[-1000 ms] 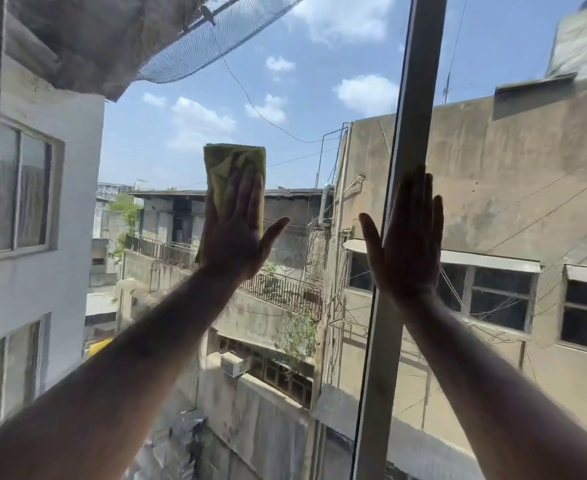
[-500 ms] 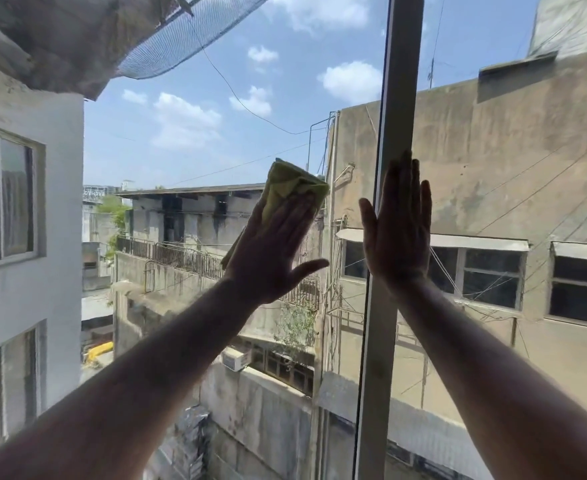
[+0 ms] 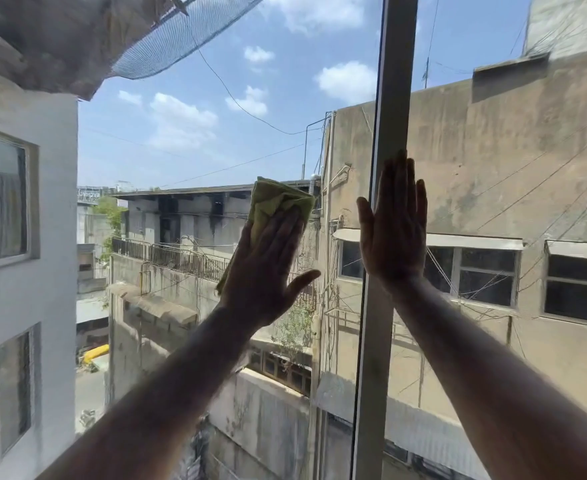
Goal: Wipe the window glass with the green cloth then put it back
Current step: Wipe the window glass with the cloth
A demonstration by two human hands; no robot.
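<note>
The folded green cloth [image 3: 278,202] is pressed flat against the window glass [image 3: 215,133] of the left pane. My left hand [image 3: 266,268] lies on it with fingers stretched upward and the thumb sticking out to the right; the cloth's top and left edge show past the fingers. My right hand [image 3: 394,230] rests flat and spread on the grey vertical window frame [image 3: 394,81] and the glass beside it, holding nothing.
The frame post divides the window into a left and a right pane [image 3: 510,150]. Through the glass I see a white building [image 3: 18,237] at the left, concrete buildings ahead and at the right, netting [image 3: 181,32] at the top left, and sky.
My left hand has slid the cloth from the middle of the left pane to the right and down toward the frame post. My right hand has stayed on the frame.
</note>
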